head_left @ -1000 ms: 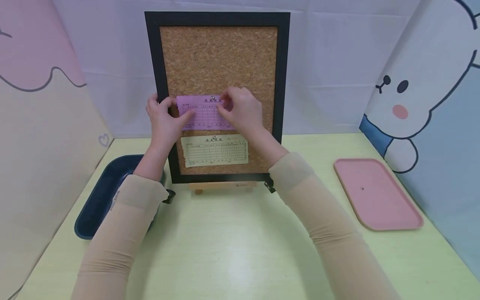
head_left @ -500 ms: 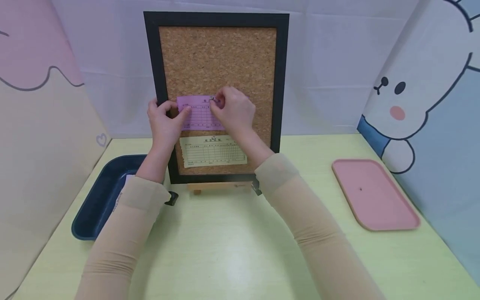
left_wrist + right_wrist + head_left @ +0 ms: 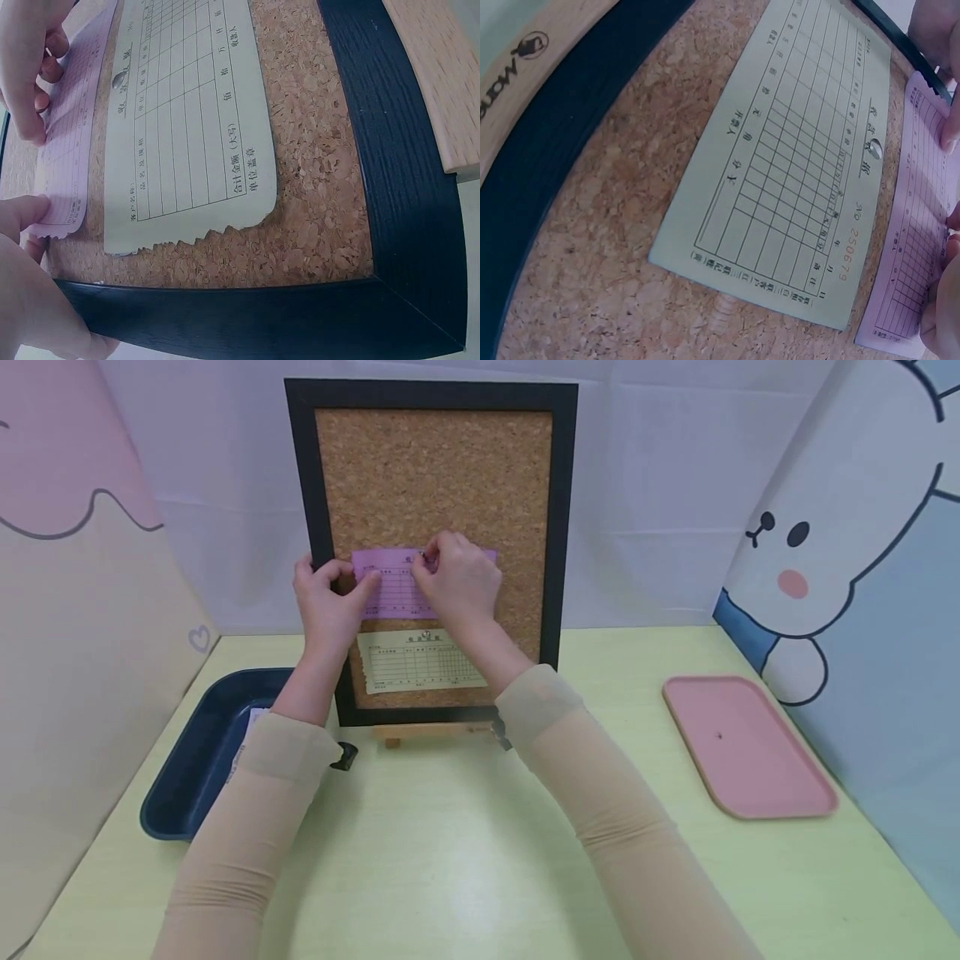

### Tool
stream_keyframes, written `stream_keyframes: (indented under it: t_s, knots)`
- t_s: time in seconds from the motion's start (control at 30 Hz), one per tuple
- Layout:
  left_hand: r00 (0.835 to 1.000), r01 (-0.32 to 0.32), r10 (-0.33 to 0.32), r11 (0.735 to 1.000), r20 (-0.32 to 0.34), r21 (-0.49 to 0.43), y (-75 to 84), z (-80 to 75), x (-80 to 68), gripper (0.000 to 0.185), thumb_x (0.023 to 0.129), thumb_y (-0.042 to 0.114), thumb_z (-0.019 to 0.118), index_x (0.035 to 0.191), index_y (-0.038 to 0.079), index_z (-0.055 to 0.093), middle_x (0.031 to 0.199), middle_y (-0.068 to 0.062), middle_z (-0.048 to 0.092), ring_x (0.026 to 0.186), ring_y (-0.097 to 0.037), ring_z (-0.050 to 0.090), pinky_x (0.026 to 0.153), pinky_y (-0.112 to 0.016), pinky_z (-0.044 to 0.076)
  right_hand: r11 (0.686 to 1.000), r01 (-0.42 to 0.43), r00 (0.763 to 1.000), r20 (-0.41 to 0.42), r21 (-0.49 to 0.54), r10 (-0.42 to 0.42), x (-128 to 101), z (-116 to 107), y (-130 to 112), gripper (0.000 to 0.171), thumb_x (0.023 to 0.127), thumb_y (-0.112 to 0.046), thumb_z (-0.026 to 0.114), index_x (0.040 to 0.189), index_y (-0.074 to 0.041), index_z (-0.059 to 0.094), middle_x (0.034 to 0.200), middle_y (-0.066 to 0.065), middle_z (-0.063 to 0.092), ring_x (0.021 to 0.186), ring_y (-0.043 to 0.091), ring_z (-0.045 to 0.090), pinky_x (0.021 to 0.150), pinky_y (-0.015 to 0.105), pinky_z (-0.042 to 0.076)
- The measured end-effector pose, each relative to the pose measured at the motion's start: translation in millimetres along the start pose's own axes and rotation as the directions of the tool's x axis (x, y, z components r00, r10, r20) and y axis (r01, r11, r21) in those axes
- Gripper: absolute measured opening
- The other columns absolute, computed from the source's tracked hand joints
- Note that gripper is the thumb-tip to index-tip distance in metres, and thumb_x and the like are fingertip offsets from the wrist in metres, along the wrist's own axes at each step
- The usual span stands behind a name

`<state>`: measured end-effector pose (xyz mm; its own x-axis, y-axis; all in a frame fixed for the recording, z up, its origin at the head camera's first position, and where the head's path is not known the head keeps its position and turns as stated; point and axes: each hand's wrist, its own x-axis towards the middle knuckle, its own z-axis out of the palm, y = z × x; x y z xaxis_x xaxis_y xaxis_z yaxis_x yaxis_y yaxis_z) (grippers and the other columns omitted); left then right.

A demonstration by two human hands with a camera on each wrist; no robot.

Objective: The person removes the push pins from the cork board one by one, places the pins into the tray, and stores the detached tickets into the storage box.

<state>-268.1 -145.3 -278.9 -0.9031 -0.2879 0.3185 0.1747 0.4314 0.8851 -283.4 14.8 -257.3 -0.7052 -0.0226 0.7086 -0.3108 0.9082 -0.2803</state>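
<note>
Occluded, cropped and illegible items

In the head view, the right hand (image 3: 457,581) covers the middle of the pink slip (image 3: 390,585) and the pin at its top edge, so the fingertip grip cannot be resolved; the left hand (image 3: 326,602) hides the slip's left edge. Print on the yellow slip (image 3: 420,662) is too small to read there. The blue tray (image 3: 187,768) is partly covered by the left sleeve, and its contents are unclear. A speck on the pink tray (image 3: 780,777) is too small to identify. Both wrist views crop the cork board (image 3: 315,172) and both hands at the frame edges.
</note>
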Motion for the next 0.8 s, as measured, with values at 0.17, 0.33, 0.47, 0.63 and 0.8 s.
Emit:
stream_keyframes:
  t_s: [0.17, 0.33, 0.47, 0.63, 0.8]
  knots:
    - [1.000, 0.011, -0.011, 1.000, 0.001, 0.004, 0.2, -0.2, 0.0, 0.048, 0.084, 0.043, 0.068, 0.107, 0.001, 0.063, 0.154, -0.005, 0.016, 0.141, -0.021, 0.014, 0.112, -0.032, 0.024, 1.000, -0.012, 1.000, -0.002, 0.016, 0.012, -0.9, 1.5, -1.9, 0.017, 0.088, -0.033, 0.060, 0.088, -0.017, 0.066, 0.079, -0.006, 0.066, 0.059, 0.007, 0.055, 0.048, 0.023, 0.041]
    - [1.000, 0.012, -0.012, 1.000, 0.002, 0.004, -0.2, -0.7, 0.2, 0.048, 0.084, 0.043, 0.069, 0.107, 0.001, 0.064, 0.155, -0.005, 0.016, 0.141, -0.022, 0.013, 0.113, -0.033, 0.024, 1.000, -0.007, 1.000, -0.020, 0.020, 0.008, -1.4, 2.6, -2.6, 0.015, 0.088, -0.030, 0.060, 0.088, -0.016, 0.066, 0.079, -0.005, 0.066, 0.058, 0.007, 0.055, 0.047, 0.023, 0.041]
    - [1.000, 0.007, -0.007, 1.000, 0.003, -0.001, -0.7, -0.5, 0.6, 0.047, 0.084, 0.042, 0.069, 0.107, 0.001, 0.064, 0.154, -0.005, 0.017, 0.141, -0.021, 0.014, 0.113, -0.033, 0.024, 1.000, 0.001, 0.999, -0.034, 0.020, 0.000, -1.7, 4.1, -3.0, 0.015, 0.087, -0.029, 0.060, 0.087, -0.016, 0.067, 0.077, -0.005, 0.066, 0.057, 0.007, 0.054, 0.047, 0.022, 0.039]
    - [1.000, 0.023, -0.023, 1.000, 0.014, -0.005, -0.7, -0.6, 0.9, 0.047, 0.084, 0.043, 0.068, 0.108, 0.003, 0.064, 0.155, -0.003, 0.015, 0.141, -0.021, 0.013, 0.113, -0.033, 0.023, 1.000, 0.008, 0.999, -0.048, 0.029, -0.007, -1.9, 5.6, -3.6, 0.014, 0.087, -0.026, 0.059, 0.086, -0.015, 0.067, 0.075, -0.005, 0.065, 0.055, 0.007, 0.052, 0.046, 0.021, 0.037]
    - [1.000, 0.019, -0.019, 1.000, 0.009, -0.008, -0.5, -1.5, 0.8, 0.046, 0.083, 0.042, 0.069, 0.107, 0.002, 0.065, 0.154, -0.003, 0.017, 0.140, -0.020, 0.015, 0.112, -0.032, 0.024, 0.999, 0.027, 0.997, -0.074, 0.039, -0.024, -2.2, 6.9, -3.4, 0.015, 0.087, -0.026, 0.059, 0.085, -0.014, 0.067, 0.075, -0.004, 0.065, 0.054, 0.007, 0.052, 0.046, 0.021, 0.038]
